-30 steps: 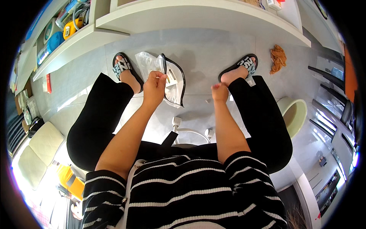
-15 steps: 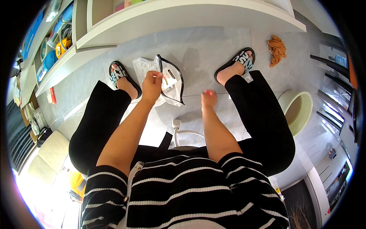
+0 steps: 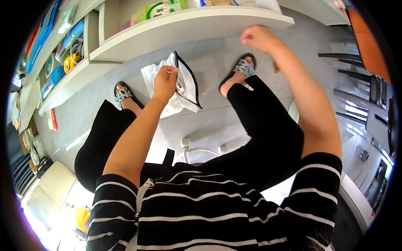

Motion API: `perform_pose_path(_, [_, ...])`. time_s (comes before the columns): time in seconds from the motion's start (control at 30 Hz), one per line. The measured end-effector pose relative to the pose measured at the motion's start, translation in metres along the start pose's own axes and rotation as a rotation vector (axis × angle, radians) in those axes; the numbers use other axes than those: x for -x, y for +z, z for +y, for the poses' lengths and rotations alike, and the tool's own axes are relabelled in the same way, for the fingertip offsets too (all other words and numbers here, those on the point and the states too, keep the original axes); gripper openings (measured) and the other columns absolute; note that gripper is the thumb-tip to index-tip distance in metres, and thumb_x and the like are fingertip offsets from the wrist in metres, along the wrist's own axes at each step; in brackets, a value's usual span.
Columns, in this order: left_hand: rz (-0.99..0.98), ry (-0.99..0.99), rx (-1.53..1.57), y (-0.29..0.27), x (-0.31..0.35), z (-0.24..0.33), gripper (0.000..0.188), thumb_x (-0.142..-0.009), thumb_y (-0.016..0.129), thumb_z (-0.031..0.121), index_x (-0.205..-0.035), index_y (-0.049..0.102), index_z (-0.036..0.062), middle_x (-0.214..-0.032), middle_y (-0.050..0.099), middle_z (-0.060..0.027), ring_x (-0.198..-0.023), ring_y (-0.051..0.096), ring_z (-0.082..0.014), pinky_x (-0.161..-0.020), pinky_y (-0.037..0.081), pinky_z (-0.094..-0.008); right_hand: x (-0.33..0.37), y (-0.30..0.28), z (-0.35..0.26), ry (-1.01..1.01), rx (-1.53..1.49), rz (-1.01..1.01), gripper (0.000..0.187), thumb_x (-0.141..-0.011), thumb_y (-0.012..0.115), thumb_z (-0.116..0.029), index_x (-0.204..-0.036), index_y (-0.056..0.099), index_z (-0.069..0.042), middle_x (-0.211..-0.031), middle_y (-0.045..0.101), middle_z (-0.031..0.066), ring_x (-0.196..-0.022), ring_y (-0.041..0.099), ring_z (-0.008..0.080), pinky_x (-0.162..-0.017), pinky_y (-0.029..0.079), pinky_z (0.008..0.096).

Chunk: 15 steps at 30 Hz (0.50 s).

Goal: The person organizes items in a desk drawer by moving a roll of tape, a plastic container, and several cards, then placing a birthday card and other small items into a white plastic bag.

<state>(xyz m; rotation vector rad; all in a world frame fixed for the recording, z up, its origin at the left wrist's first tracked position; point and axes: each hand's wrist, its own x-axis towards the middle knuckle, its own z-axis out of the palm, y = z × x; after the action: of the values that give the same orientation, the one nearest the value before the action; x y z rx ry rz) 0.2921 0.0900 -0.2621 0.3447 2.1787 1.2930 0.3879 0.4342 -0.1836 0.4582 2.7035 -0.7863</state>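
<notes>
We see the left hand (image 3: 165,83) pinching a clear bag (image 3: 188,90), long black edge slanting upper-left to lower-right; right hand (image 3: 258,38) (blurry) seems curled, grip unclear.

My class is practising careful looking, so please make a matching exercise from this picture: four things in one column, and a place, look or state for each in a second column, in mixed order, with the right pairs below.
Column one
1. left hand
2. right hand
3. clear bag
4. green packet

Column two
A. inside the open drawer
B. see-through, with black edging
C. pinching the edge of something on or just above the floor
D. near the drawer's front, apart from the bag

Right pairs: 1-C, 2-D, 3-B, 4-A
</notes>
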Motion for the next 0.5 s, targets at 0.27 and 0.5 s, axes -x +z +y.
perform_pose_path(0.27, [-0.166, 0.047, 0.018, 0.039, -0.024, 0.057, 0.018, -0.092, 0.057, 0.019, -0.094, 0.055, 0.0022, -0.07, 0.057, 0.0011, -0.061, 0.048, -0.0042, -0.053, 0.037, -0.0202, 0.141, 0.192, 0.162, 0.728, -0.136, 0.243, 0.054, -0.071, 0.074, -0.04, -0.111, 0.06, -0.006, -0.1, 0.065, 0.0157, -0.094, 0.061, 0.0315, -0.084, 0.048, 0.0402])
perform_pose_path(0.5, [-0.215, -0.149, 0.223, 0.059, -0.033, 0.043, 0.017, -0.093, 0.056, 0.019, -0.095, 0.054, 0.0027, -0.07, 0.056, 0.0017, -0.06, 0.048, -0.0044, -0.053, 0.038, -0.0203, 0.144, 0.266, 0.055, 1.134, -0.337, 0.496, 0.105, -0.058, 0.082, -0.045, -0.142, 0.027, -0.014, -0.13, 0.031, 0.0267, -0.116, 0.042, 0.043, -0.09, 0.044, 0.0464])
